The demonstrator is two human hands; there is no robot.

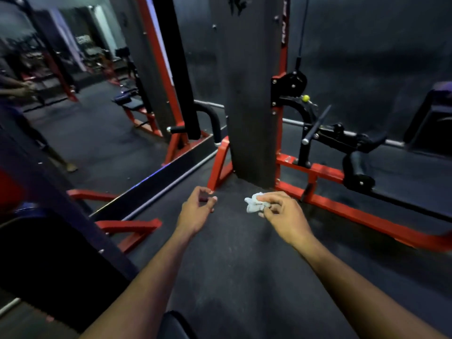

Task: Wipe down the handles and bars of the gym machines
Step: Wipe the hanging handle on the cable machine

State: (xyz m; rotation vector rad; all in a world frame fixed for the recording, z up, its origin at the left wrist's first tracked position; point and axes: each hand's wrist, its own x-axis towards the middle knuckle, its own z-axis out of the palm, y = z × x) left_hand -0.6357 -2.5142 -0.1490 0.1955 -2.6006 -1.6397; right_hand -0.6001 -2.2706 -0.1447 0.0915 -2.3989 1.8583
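Note:
A red-framed gym machine (325, 171) with a tall dark weight-stack cover (252, 94) stands ahead of me. A thin black bar with a silver end (316, 126) and a black foam roller pad (358, 171) stick out on its right side. My right hand (281, 211) pinches a small crumpled white cloth (254, 203) in front of the machine's base. My left hand (198, 210) hovers beside it with fingers curled loosely and nothing in it. Both hands are short of the machine and touch no bar.
A large wall mirror (85, 94) on the left reflects the machine, a curved black padded handle (211, 118) and other gym gear. Dark rubber floor (234, 265) lies below my arms. A dark padded machine part (44, 241) fills the lower left. Red base rails (367, 216) run along the floor at right.

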